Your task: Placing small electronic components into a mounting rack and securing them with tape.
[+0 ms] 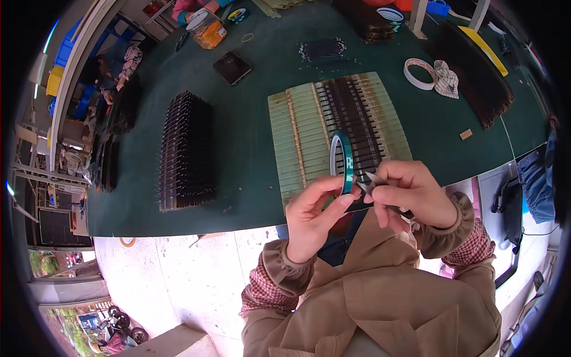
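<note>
My left hand (315,214) pinches a roll of green tape (348,163), holding it upright on its edge above the near side of a work board. Close beside it, my right hand (413,193) is closed around a small pair of scissors (370,180), whose pointed metal blades face the tape and my left fingertips. Under and beyond the hands lies the pale green ribbed board (306,125), with a row of dark strips (351,110) laid side by side across it. My fingers partly hide the scissors' handles and the lower part of the roll.
A tall stack of dark strips (187,152) stands left on the green table (250,143). Farther back are a black flat device (232,68) and a plastic jar (206,30). At right lie a white tape roll (419,73), a crumpled cloth (446,79) and more dark strips (476,74).
</note>
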Motion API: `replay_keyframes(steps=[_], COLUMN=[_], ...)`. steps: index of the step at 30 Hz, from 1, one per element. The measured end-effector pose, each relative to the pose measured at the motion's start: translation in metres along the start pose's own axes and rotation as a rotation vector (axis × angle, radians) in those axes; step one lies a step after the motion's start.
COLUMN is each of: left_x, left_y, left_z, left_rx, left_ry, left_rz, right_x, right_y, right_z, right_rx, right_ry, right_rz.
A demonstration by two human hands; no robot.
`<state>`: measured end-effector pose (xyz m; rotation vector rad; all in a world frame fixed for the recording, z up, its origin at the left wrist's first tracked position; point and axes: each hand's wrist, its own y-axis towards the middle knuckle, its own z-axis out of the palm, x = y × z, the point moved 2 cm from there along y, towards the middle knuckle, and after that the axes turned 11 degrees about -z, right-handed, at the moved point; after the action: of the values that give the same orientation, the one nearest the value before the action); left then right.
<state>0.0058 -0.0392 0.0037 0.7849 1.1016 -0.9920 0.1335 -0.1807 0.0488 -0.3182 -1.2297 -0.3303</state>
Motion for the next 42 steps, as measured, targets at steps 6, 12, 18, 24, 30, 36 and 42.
replay_keyframes(steps=[6, 12, 18, 24, 30, 36, 42], left_x=[-0.003, 0.001, 0.002, -0.002, 0.009, 0.011, 0.016], left_y=[0.001, 0.002, 0.003, -0.003, -0.001, 0.002, -0.001], left_z=[0.001, -0.002, 0.001, -0.006, -0.012, 0.004, 0.023], left_rx=[0.039, 0.078, 0.094, 0.189, 0.124, 0.167, -0.055], left_ry=[0.041, 0.015, -0.039, 0.079, -0.062, -0.064, 0.302], left_rz=[-0.007, -0.025, -0.003, 0.09, -0.06, -0.069, -0.007], right_x=[-0.002, -0.005, -0.003, -0.012, -0.023, -0.029, -0.002], right_y=[0.004, 0.007, 0.007, 0.021, 0.0, -0.023, -0.021], right_z=[0.002, 0.002, 0.001, -0.05, -0.1, -0.165, -0.081], right_rx=[0.047, 0.035, 0.027, -0.448, -0.437, -0.624, -0.66], right_ry=[-0.057, -0.064, -0.044, -0.085, -0.166, -1.192, -1.105], right_rz=[0.027, 0.044, 0.066, -0.172, -0.196, -0.335, -0.67])
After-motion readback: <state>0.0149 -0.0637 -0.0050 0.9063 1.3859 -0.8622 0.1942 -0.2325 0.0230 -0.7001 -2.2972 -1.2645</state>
